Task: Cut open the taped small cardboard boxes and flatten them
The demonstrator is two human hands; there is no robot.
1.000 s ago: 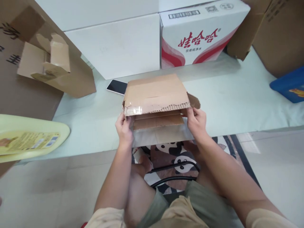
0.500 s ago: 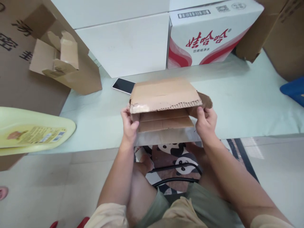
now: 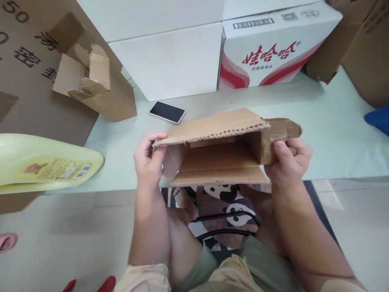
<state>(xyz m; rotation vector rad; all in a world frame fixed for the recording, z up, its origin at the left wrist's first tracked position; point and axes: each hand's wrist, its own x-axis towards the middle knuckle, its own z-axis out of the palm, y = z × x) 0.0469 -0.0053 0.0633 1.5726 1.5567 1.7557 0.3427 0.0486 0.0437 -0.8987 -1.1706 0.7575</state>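
Observation:
A small brown cardboard box (image 3: pixel 219 158) is held above the near edge of the pale table (image 3: pixel 319 134), its open end facing me and empty inside. My left hand (image 3: pixel 148 160) grips its left side flap, thumb on the top panel's corner. My right hand (image 3: pixel 288 162) grips the right side flap, which sticks out to the right. The top panel has a torn, corrugated front edge.
A black phone (image 3: pixel 167 112) lies on the table behind the box. White cartons (image 3: pixel 170 61) and a red-printed carton (image 3: pixel 273 48) line the back. Brown cartons (image 3: pixel 91 85) stand at the left, a yellow bottle (image 3: pixel 45 164) at the left edge, a blue object (image 3: pixel 378 119) at the right.
The box has been lifted off the table, pulled toward me and spread open wider; both hands have moved outward along the side flaps. The phone behind it has come fully into view.

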